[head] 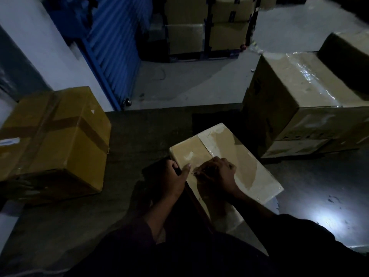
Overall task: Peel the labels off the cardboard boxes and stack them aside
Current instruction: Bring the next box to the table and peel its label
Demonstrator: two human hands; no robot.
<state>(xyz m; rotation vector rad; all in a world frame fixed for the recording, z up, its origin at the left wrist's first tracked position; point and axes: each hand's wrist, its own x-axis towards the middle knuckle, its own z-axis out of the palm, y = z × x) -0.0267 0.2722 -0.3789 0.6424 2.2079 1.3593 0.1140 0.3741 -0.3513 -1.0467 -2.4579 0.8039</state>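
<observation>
A small cardboard box [235, 154] lies in front of me on the dark floor, its top showing pale tape and torn label remains. My left hand [174, 176] grips the box's left edge, thumb on the top face. My right hand [216, 172] rests on the top with fingers curled, pinching something thin and pale near the left side; the light is too dim to tell whether it is label or tape.
A taped yellow-brown box [54, 136] stands to the left. Large boxes [299, 100] stacked to the right. More cartons [207, 27] sit on a pallet at the back beside a blue shutter [111, 41]. A bright glare spot [327, 218] lies on the floor at right.
</observation>
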